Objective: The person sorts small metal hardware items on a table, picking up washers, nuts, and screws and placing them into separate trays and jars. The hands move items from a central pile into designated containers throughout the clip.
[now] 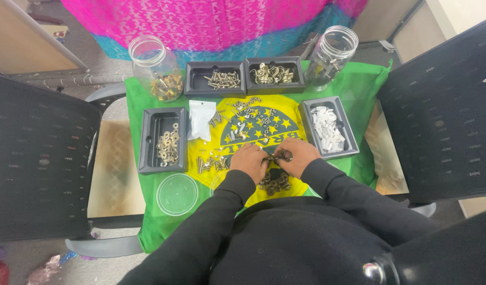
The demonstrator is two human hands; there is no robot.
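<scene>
Bronze clamps pinched between left hand and right hand.

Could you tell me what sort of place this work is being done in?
Probably a makeshift sorting station in an office or workroom: dark trays of screws and washers and clear jars sit on a green cloth between two mesh chairs.

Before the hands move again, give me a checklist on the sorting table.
1. Left hand and right hand both on the small bronze hardware piece: ok.
2. Grip secure: cannot tell, fingers hide it.
3. Pile of bronze pieces within reach, just below the hands: ok.
4. Washer tray, screw tray, clip tray and white-part tray upright, uncovered: ok.
5. Loose nuts and screws kept on the cloth, none seen fallen: ok.
6. Two jars open: ok.
</scene>
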